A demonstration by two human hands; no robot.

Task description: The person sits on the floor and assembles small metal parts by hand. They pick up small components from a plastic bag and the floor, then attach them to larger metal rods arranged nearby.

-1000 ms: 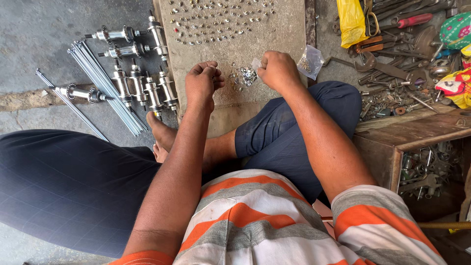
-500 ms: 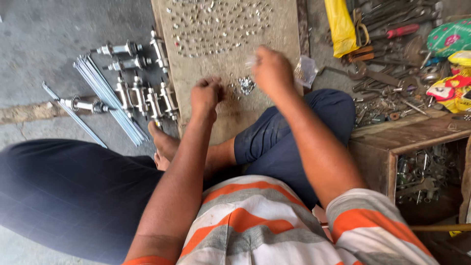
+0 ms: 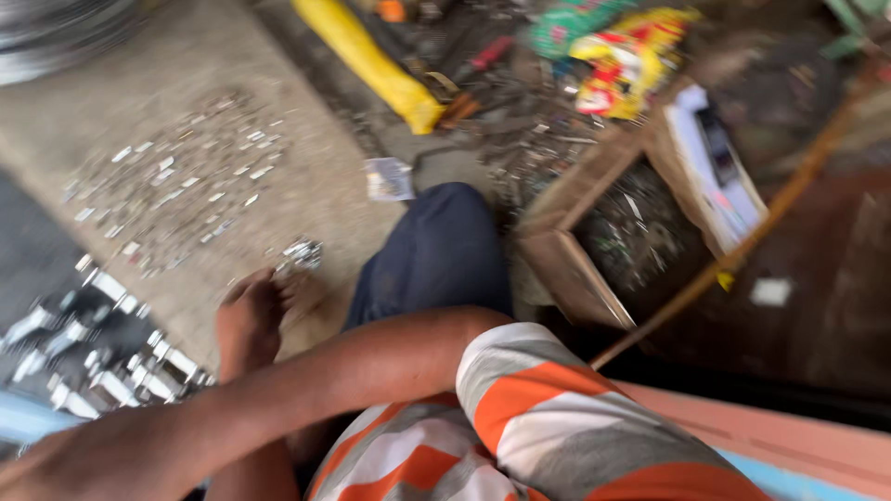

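Metal bits [image 3: 302,252] lay heaped on the board [image 3: 325,199] just beyond the left hand [image 3: 249,320], its grip blurred beyond telling; the right hand was out of view.

Shiny metal pieces [image 3: 176,176] lie on a rough matt board [image 3: 306,121], beside a worn wooden box [image 3: 566,269].

Motion blur smears the small metal parts [image 3: 176,186]; both hands are unclear, the right forearm [image 3: 232,408] cut off lower left.
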